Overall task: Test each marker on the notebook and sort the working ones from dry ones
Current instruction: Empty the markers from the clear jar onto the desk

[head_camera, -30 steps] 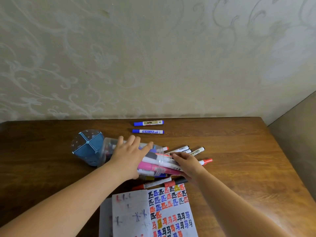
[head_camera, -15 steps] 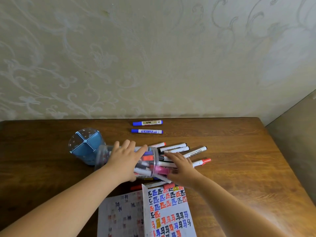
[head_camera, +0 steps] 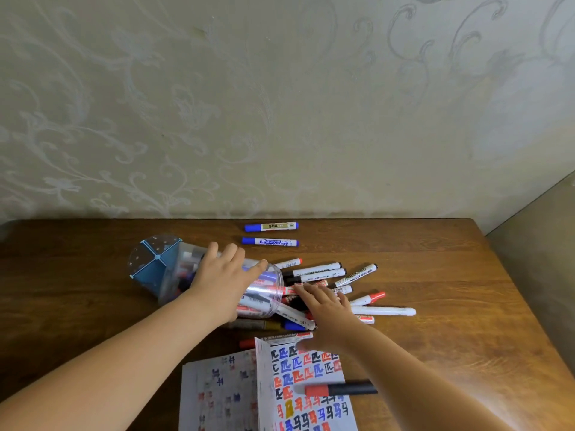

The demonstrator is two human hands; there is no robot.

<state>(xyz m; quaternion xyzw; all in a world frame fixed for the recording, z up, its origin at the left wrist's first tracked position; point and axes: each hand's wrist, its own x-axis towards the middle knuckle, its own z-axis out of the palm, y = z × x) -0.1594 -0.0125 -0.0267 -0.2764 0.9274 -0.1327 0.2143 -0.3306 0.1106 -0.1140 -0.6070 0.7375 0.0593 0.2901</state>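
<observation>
Fingers of the left hand [head_camera: 224, 283] lie spread and nearly straight over the side of a clear plastic cylindrical jar [head_camera: 258, 293] tipped on its side; beneath them, inside it, several white-barrelled markers [head_camera: 253, 301] point toward its open mouth. Just beyond the knuckles stands a blue divided pen holder [head_camera: 154, 264], its contents not visible. The right hand [head_camera: 326, 312] rests flat, fingers extended, on the spilled pile of markers [head_camera: 317, 272] beside the jar's mouth. Below its wrist lies the open scribbled notebook [head_camera: 311, 384] with a black red-capped marker [head_camera: 340, 389] on it. Two blue-capped markers [head_camera: 270, 234] lie well beyond both hands on the brown wooden table [head_camera: 451, 306]
</observation>
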